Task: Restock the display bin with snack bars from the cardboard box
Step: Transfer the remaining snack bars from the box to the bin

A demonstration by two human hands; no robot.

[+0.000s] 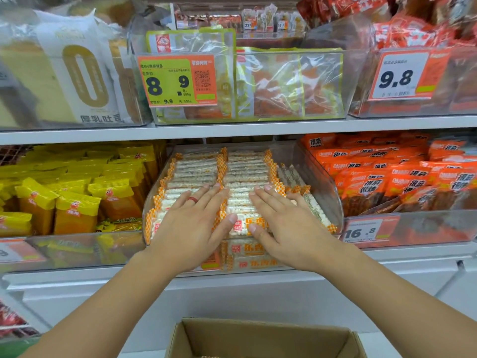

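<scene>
Box; flat fingers on bars

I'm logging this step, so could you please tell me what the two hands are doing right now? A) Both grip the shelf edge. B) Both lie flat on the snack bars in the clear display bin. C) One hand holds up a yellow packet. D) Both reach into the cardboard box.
B: the left hand and right hand lie palm down, fingers straight, on the snack bars in the display bin; the cardboard box sits below, untouched.
</scene>
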